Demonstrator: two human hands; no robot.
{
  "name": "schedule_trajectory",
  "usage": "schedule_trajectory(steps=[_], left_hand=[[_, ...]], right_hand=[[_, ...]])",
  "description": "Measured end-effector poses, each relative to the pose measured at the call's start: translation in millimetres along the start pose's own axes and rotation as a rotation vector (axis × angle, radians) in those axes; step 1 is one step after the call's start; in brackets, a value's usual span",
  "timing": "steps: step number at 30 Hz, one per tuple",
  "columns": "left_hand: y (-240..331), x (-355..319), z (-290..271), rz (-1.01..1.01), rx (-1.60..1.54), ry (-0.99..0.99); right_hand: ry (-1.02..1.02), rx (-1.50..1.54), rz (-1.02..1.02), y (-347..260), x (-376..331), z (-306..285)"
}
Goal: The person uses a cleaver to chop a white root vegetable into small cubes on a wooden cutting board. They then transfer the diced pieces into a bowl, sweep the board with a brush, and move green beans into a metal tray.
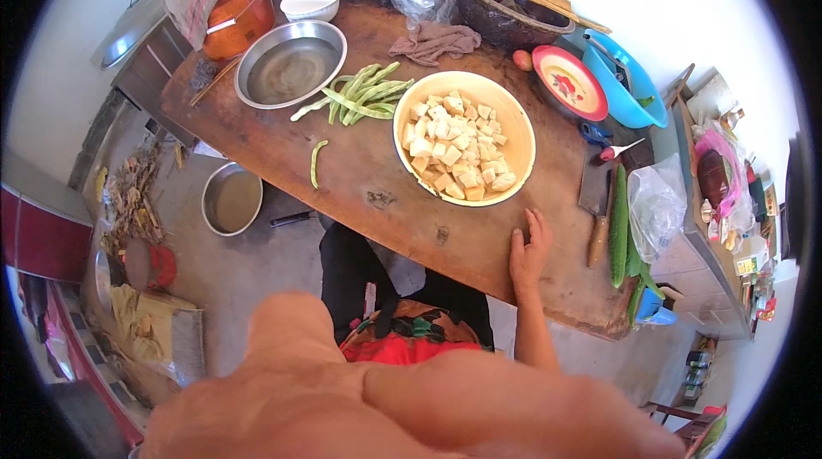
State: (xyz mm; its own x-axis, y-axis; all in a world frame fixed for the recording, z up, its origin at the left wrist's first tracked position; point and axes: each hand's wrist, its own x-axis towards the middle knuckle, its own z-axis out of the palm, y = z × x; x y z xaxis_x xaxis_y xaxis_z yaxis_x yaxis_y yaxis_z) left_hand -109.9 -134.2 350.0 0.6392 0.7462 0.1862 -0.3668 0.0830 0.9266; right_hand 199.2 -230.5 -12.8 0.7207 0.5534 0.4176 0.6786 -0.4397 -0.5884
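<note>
My right hand (529, 249) lies on the brown wooden table (419, 228) near its front edge, fingers stretched out and holding nothing. Just beyond it stands a yellow enamel basin (524, 129) with many pale cut cubes (458, 146) in it; their kind is not clear. A large, blurred hand, apparently my left hand (360, 399), fills the bottom of the picture close up; its fingers are too smeared to read. Left of the basin is a pile of green bean pods (366, 95), with one loose pod (317, 163) nearer me.
A cleaver (597, 202) and cucumber (618, 228) lie at the right. Farther back are a steel basin (291, 65), white bowl (310, 3), orange bucket (240, 18), brown cloth (435, 44), red-rimmed plate (569, 82) and blue basin (629, 74). Another steel basin (232, 199) stands below the table's left edge.
</note>
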Motion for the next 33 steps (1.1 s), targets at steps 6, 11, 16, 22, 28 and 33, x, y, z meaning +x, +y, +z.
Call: schedule_trajectory(steps=[6,11,16,22,28,33], left_hand=[[-9,4,1,0.037,-0.056,-0.106],[-16,9,0,0.035,-0.119,-0.237],[-28,14,1,0.037,-0.174,-0.349],[-34,15,2,0.059,-0.180,-0.390],[-34,14,3,0.062,-0.189,-0.418],[-35,16,2,0.078,-0.179,-0.407]], right_hand=[[0.012,0.066,0.013,-2,-3,8],[-0.021,-0.012,0.015,-2,-3,-1],[0.014,0.036,0.008,-2,-3,2],[-0.004,0.014,-0.005,-7,0,1],[-0.012,-0.013,0.018,-9,0,-1],[-0.030,0.042,0.053,-13,1,0]])
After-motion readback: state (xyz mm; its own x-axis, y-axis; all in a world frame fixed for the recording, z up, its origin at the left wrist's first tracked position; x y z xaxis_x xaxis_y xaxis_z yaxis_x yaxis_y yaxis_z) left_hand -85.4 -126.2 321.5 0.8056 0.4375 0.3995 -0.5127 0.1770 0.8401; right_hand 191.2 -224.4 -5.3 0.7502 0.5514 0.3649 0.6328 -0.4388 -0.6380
